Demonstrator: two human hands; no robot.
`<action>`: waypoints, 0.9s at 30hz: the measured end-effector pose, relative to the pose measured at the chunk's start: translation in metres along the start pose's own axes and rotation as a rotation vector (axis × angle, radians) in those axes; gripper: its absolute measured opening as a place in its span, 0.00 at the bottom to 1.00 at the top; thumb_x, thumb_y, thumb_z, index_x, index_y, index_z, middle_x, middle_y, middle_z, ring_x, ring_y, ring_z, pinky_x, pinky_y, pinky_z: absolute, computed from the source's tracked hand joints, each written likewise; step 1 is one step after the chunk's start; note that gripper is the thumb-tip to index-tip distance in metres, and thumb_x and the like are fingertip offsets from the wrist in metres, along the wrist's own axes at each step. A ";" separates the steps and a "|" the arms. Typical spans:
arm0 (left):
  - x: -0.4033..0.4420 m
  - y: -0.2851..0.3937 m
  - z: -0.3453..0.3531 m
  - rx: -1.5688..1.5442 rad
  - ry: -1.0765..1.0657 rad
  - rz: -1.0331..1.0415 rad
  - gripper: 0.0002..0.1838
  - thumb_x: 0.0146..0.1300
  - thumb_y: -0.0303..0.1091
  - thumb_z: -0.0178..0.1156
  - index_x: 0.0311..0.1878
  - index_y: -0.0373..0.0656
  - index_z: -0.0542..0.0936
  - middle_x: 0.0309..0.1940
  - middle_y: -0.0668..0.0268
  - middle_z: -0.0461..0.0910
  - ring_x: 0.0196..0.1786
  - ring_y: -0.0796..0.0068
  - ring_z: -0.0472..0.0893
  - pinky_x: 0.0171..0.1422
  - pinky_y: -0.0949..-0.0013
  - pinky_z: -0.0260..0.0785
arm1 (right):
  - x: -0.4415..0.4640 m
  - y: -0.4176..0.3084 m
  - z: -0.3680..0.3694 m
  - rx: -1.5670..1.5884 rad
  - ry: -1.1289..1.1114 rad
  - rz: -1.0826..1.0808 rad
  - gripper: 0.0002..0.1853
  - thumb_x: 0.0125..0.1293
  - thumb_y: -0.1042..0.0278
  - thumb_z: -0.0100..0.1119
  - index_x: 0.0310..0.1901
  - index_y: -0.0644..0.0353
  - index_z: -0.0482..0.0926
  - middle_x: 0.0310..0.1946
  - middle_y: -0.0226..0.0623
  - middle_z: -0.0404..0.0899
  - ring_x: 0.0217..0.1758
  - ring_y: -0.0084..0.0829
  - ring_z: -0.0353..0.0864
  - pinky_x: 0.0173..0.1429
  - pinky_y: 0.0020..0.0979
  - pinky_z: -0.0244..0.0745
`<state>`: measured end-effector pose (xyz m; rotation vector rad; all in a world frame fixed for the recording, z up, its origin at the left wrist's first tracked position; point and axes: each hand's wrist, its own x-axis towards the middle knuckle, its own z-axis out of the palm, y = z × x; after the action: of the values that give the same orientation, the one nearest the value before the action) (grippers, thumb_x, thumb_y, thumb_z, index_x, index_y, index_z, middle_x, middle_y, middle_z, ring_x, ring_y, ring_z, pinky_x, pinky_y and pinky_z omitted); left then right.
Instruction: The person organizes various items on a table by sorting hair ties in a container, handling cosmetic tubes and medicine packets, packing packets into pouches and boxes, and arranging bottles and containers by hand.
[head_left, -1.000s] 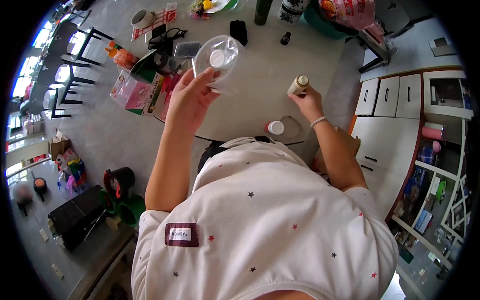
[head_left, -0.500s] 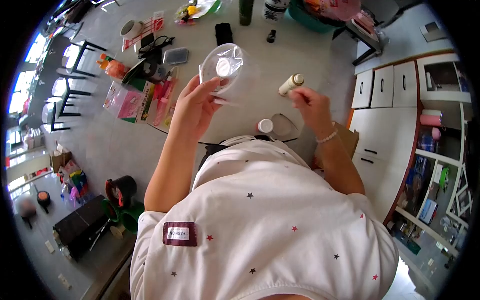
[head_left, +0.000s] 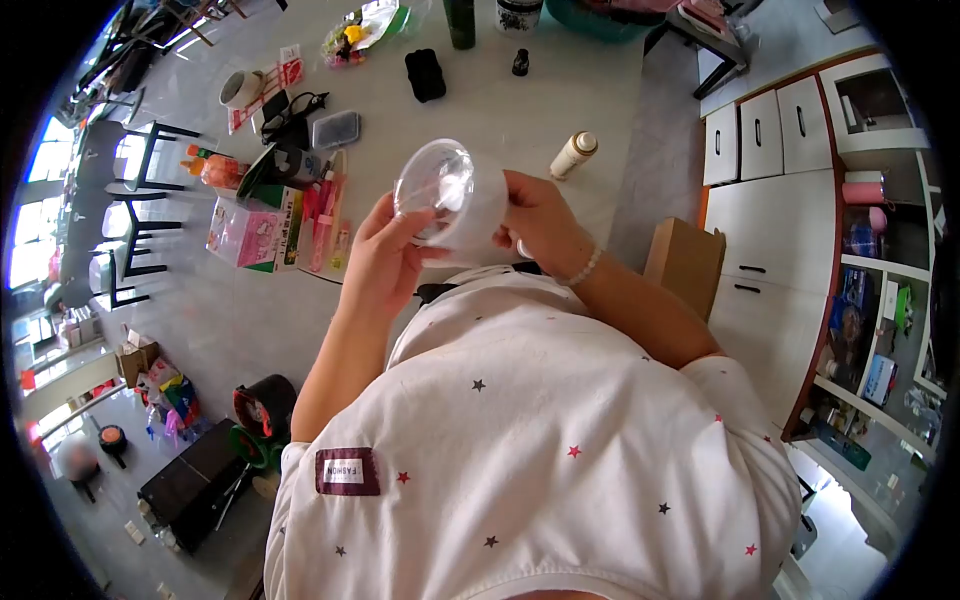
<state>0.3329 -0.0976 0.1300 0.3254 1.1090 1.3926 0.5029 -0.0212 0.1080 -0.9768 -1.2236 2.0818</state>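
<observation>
Over the near side of the table, a clear plastic tub (head_left: 432, 185) is held up, its round rim tilted toward the left. My left hand (head_left: 385, 240) grips it from the left and below, thumb along the near wall. On the opposite side, my right hand (head_left: 540, 220) has its fingers curled against the tub's right end; the fingertips are partly hidden. Below that hand, a small white-capped bottle (head_left: 523, 249) is mostly covered. A cream bottle (head_left: 574, 155) lies or leans on the table beyond my right hand.
Left on the table are a pink package (head_left: 245, 235), a flat clear box (head_left: 336, 130) and a tape roll (head_left: 240, 90). Farther back are a black pouch (head_left: 425, 75), a small dark bottle (head_left: 520, 62) and a green bottle (head_left: 460, 22). A cardboard box (head_left: 683, 265) stands beside white cabinets (head_left: 770, 230).
My right hand has moved left from beside the cream bottle to the tub. The tub has turned so more of its side shows. The view has shifted slightly.
</observation>
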 end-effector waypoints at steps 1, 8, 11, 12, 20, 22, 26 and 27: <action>-0.001 0.003 -0.002 0.007 0.063 0.052 0.19 0.60 0.24 0.54 0.55 0.33 0.68 0.45 0.58 0.76 0.44 0.71 0.80 0.35 0.70 0.81 | -0.002 0.000 -0.006 -0.023 0.006 0.037 0.08 0.64 0.68 0.54 0.34 0.64 0.77 0.20 0.29 0.72 0.19 0.18 0.68 0.22 0.21 0.61; 0.011 0.049 -0.061 -0.041 0.128 0.257 0.17 0.62 0.26 0.51 0.55 0.35 0.69 0.46 0.60 0.76 0.46 0.68 0.80 0.43 0.65 0.80 | -0.031 -0.005 -0.072 0.160 0.135 0.101 0.12 0.64 0.61 0.55 0.36 0.64 0.73 0.26 0.35 0.75 0.25 0.26 0.76 0.25 0.24 0.70; 0.016 0.043 -0.071 -0.025 0.089 0.183 0.16 0.62 0.26 0.51 0.54 0.36 0.70 0.46 0.60 0.77 0.46 0.68 0.80 0.43 0.64 0.79 | -0.035 -0.009 -0.086 0.084 0.316 -0.045 0.14 0.62 0.61 0.58 0.40 0.65 0.72 0.32 0.37 0.76 0.28 0.28 0.79 0.28 0.25 0.75; 0.020 0.036 -0.075 -0.039 0.071 0.150 0.15 0.62 0.26 0.51 0.53 0.36 0.70 0.46 0.59 0.77 0.46 0.68 0.80 0.45 0.64 0.79 | -0.033 -0.011 -0.089 0.030 0.383 -0.118 0.16 0.61 0.60 0.59 0.42 0.65 0.72 0.33 0.38 0.76 0.29 0.28 0.80 0.29 0.25 0.77; 0.026 0.020 -0.062 -0.022 -0.052 0.044 0.16 0.62 0.26 0.51 0.54 0.37 0.70 0.46 0.59 0.78 0.43 0.68 0.81 0.43 0.66 0.79 | -0.027 -0.045 -0.098 -0.215 0.467 -0.459 0.20 0.57 0.68 0.64 0.48 0.65 0.69 0.37 0.36 0.76 0.36 0.24 0.78 0.35 0.26 0.79; 0.025 0.021 -0.061 -0.002 -0.043 0.062 0.16 0.62 0.26 0.51 0.54 0.36 0.70 0.46 0.59 0.78 0.43 0.68 0.81 0.42 0.66 0.79 | -0.026 -0.043 -0.102 -0.232 0.457 -0.425 0.20 0.56 0.69 0.65 0.48 0.65 0.71 0.38 0.36 0.76 0.38 0.24 0.78 0.37 0.26 0.80; 0.024 0.021 -0.064 -0.003 -0.009 0.070 0.17 0.62 0.26 0.51 0.55 0.36 0.70 0.46 0.59 0.78 0.43 0.68 0.81 0.40 0.67 0.80 | -0.023 -0.043 -0.099 -0.264 0.417 -0.447 0.19 0.55 0.71 0.66 0.48 0.66 0.74 0.41 0.36 0.76 0.41 0.24 0.77 0.42 0.26 0.80; 0.025 0.018 -0.068 -0.005 -0.005 0.070 0.17 0.62 0.25 0.51 0.55 0.36 0.70 0.45 0.59 0.78 0.43 0.68 0.81 0.39 0.67 0.80 | -0.022 -0.042 -0.099 -0.302 0.416 -0.463 0.21 0.55 0.70 0.66 0.50 0.65 0.73 0.41 0.36 0.77 0.42 0.24 0.78 0.43 0.27 0.79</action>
<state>0.2643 -0.0990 0.0995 0.3667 1.0992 1.4549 0.5981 0.0320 0.1200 -1.0659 -1.3961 1.2881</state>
